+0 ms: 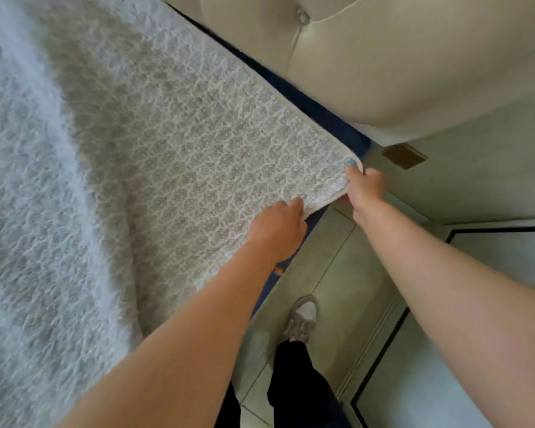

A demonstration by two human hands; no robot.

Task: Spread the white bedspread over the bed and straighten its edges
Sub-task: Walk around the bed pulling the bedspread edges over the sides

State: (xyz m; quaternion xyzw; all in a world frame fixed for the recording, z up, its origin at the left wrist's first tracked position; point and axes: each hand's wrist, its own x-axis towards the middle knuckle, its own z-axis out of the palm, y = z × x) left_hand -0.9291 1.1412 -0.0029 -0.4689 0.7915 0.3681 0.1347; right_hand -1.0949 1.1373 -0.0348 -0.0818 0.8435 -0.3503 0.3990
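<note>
Head view, left grip, right grip, one bedspread

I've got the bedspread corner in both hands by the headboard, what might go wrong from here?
1. The left hand and right hand both grip one corner of the bedspread, so a hard pull may drag it askew.
2. A dark sheet shows along the headboard; the edge might land short and leave it bare.
3. The shoe stands near the hanging edge and might tread on it.

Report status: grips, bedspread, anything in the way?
Left grip and right grip hold bedspread edge at corner. Bedspread spread out, corner lifted near headboard. Nothing blocking.
</note>
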